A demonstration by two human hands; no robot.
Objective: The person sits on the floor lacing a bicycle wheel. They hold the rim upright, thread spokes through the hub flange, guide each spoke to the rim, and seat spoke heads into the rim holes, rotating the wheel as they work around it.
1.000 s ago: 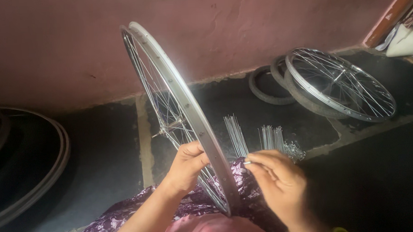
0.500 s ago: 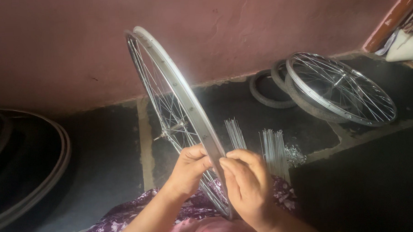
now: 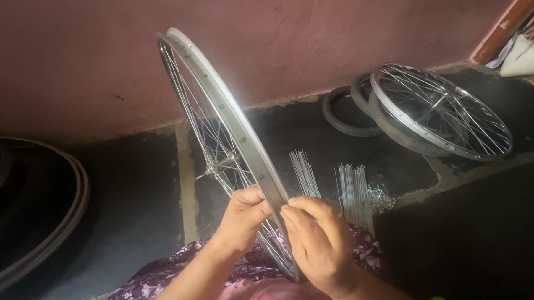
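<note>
Both forearms rise from the bottom edge of the head view and converge near the lower middle. The left hand [image 3: 244, 219] is seen from its back, wrist slightly bent, fingers curled inward in a closed grip with the thumb lying across the top toward the right. The right hand [image 3: 317, 246] sits just beside it, nearly touching, back turned to the camera, knuckles raised, fingers bent and pinched together at their tips.

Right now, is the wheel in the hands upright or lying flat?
Upright: the wheel stands on edge, both hands at its rim.
</note>
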